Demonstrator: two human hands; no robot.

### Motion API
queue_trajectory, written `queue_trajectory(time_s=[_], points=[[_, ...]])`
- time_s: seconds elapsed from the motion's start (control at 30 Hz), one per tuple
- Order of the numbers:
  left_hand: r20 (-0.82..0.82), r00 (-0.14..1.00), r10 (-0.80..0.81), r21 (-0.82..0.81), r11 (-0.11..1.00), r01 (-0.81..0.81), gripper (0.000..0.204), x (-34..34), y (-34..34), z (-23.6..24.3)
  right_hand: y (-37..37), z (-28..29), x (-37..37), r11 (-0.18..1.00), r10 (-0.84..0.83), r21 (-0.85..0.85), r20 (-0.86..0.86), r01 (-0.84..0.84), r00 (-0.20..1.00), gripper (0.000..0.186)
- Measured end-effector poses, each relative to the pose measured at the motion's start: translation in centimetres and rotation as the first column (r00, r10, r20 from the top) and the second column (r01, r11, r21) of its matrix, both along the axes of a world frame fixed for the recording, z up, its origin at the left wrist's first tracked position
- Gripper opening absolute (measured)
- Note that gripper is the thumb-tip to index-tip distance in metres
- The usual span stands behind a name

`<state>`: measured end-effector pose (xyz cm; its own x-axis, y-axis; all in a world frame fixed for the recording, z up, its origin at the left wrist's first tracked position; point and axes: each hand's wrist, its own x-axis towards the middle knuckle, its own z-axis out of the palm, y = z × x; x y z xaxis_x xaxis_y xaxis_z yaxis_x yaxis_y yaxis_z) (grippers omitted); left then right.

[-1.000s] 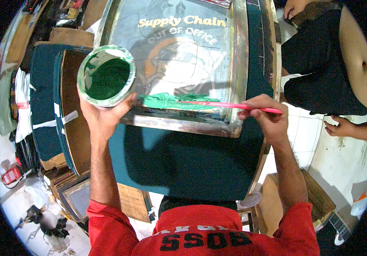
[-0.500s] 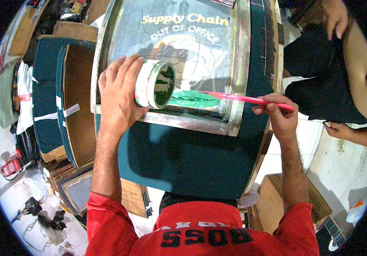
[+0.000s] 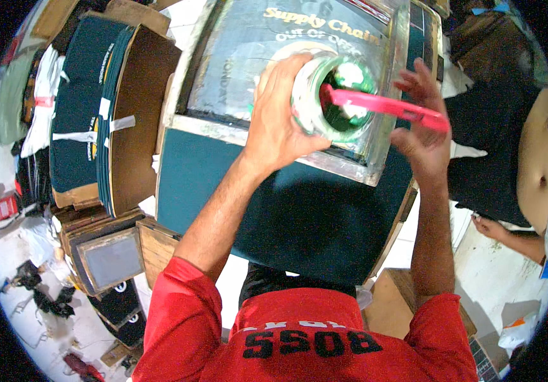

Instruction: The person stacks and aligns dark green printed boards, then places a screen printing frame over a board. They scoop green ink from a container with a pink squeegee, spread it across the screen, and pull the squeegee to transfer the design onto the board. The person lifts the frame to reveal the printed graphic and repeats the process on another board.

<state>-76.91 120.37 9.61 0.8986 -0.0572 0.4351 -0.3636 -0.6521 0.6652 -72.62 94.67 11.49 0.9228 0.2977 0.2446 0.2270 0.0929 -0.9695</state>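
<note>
My left hand (image 3: 278, 111) grips a round white tub (image 3: 309, 92) of green paint over the framed printing screen (image 3: 220, 76). A pink plastic stick (image 3: 385, 103) stands in the tub's mouth, its handle tilted out to the right. My right hand (image 3: 430, 143) is beside that handle, slightly blurred, with fingers and thumb apart and no clear grip on it. The screen lies on a dark teal board (image 3: 213, 165) and bears pale lettering; the tub hides much of its lower middle.
Stacked teal panels (image 3: 73, 121) with brown boards (image 3: 140, 121) stand at left, above small framed screens (image 3: 108, 258). At right is another person's bare belly (image 3: 535, 178), dark shorts and hand (image 3: 490, 226). A cardboard box (image 3: 382, 305) is below right; bags (image 3: 44, 293) lie on the floor.
My left hand and tub have moved right, the mouth now upward. The pink stick has moved from the green paint on the screen into the tub, and my right hand's fingers have opened from it.
</note>
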Motion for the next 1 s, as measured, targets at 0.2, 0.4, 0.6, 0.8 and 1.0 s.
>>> queue_trajectory(time_s=[0.2,0.4,0.6,0.8,1.0], points=[[-0.125,0.964,0.236,-0.274,0.925,-0.262,0.119,-15.8,5.4,0.9,6.3,2.6,-8.6,0.926,0.312,-0.232,0.035,-0.296,0.949,0.142],[-0.359,0.882,0.305,-0.505,0.732,-0.458,0.128,-38.4,7.5,1.4,18.0,-1.0,-28.3,0.623,0.704,-0.359,-0.131,-0.695,0.698,0.110],[-0.772,0.608,0.188,-0.521,0.361,-0.773,0.153,-56.7,7.9,-9.2,22.1,-17.0,-44.1,0.420,0.796,-0.272,-0.349,-0.866,0.495,0.100],[-0.994,-0.090,0.062,0.109,0.523,-0.846,0.103,-69.2,-1.4,-24.7,19.2,-39.8,-46.6,0.618,0.517,-0.091,-0.701,-0.781,0.491,0.087],[-0.971,-0.238,0.015,0.179,0.707,-0.684,0.095,-70.2,-7.5,-28.8,17.4,-53.5,-34.0,0.873,0.059,-0.472,-0.149,-0.123,0.987,0.066]])
